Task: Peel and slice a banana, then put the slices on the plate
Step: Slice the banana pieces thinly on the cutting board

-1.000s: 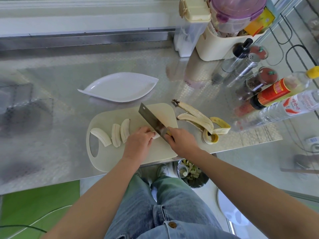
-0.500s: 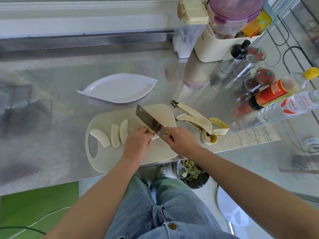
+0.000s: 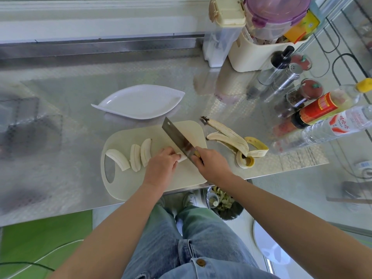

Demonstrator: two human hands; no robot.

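Observation:
A cream cutting board point(image 3: 128, 184) lies at the front edge of the steel counter. On its left part lie three long banana slices point(image 3: 134, 157). My left hand point(image 3: 162, 167) holds the last piece of banana point(image 3: 182, 158) down on the board with curled fingers. Right beside it my right hand point(image 3: 212, 163) grips the handle of a cleaver point(image 3: 177, 136), whose blade rests against that piece. The white leaf-shaped plate point(image 3: 141, 102) stands behind the board with nothing on it.
The banana peel point(image 3: 235, 142) lies right of the board. Bottles, spice jars and shakers point(image 3: 314, 109) crowd the right side, with storage boxes point(image 3: 251, 37) at the back right. A bin of scraps point(image 3: 223, 204) stands on the floor under the counter edge.
The cleaver blade has shifted slightly along the banana piece. Both hands stay in the same place on the board.

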